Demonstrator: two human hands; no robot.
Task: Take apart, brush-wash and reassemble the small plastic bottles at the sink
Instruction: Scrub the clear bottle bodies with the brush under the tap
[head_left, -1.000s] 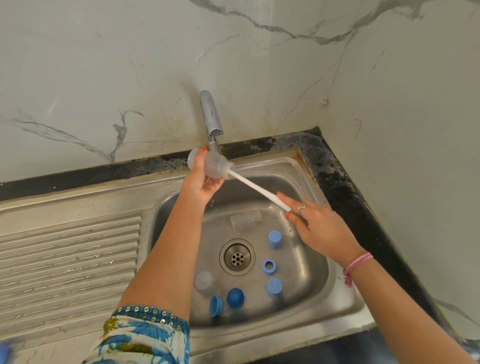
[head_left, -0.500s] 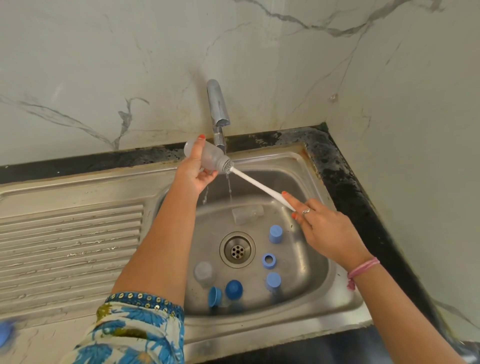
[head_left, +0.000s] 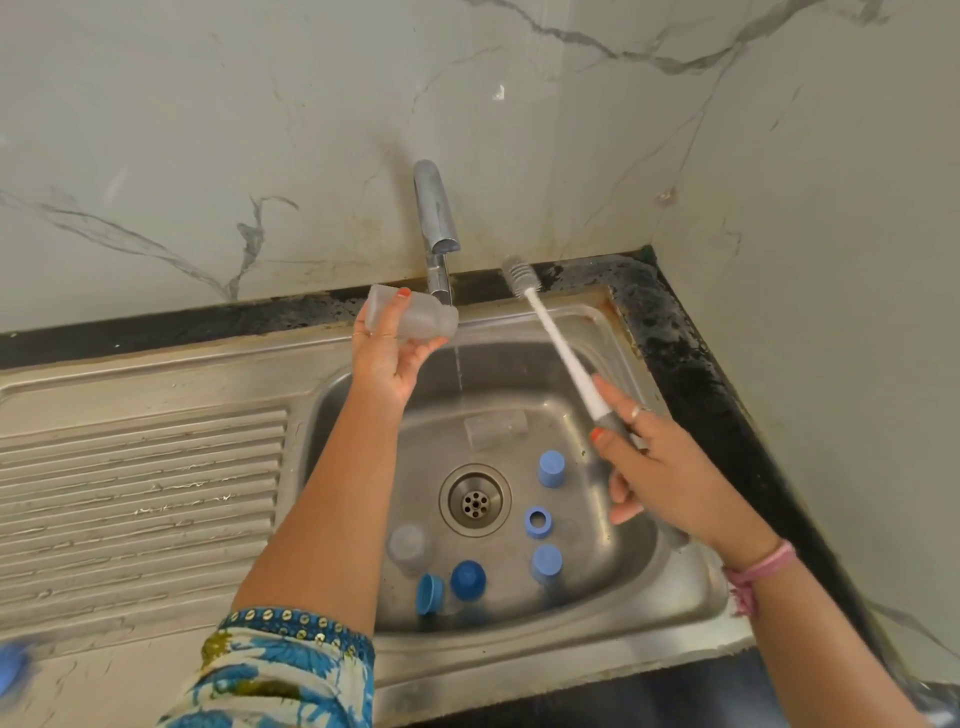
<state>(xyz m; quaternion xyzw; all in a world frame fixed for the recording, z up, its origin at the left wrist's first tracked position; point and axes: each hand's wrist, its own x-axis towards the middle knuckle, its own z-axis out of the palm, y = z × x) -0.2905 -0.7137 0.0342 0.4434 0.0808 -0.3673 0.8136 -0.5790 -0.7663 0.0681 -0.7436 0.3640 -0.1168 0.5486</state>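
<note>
A: Obs. 1, left hand (head_left: 387, 358). Fingers curled round a clear bottle (head_left: 410, 318), held on its side just under the tap (head_left: 436, 223), mouth pointing right. A thin stream of water (head_left: 458, 371) falls from the mouth end into the sink (head_left: 691, 587).

B: Noted. Right hand (head_left: 670, 483)?

A: Grips the grey handle of the bottle brush (head_left: 558, 345), thumb and fingers wrapped round it. The white shaft slants up and left; the bristle head is in the air, right of the tap and apart from the bottle.

B: Contents of the basin?

A: A second clear bottle (head_left: 496, 427) lies on its side behind the drain (head_left: 475, 500). A third clear bottle (head_left: 408, 545) sits left of the drain, possibly upright; the view is too soft to be sure. Right of the drain: a pale blue cap (head_left: 551, 467), a blue ring (head_left: 538, 521) with an open centre, another pale blue cap (head_left: 546, 562). At the front: a darker blue cap (head_left: 468, 579) and a blue cap on its edge (head_left: 430, 593), just beside each other.

B: Surroundings?

A: Ribbed draining board (head_left: 140, 499) on the left, black bench (head_left: 691, 374) edging the sink, marble-patterned wall (head_left: 260, 114) behind. Pink band (head_left: 763, 566) on the right wrist, blue floral sleeve (head_left: 275, 675) on the left arm
</note>
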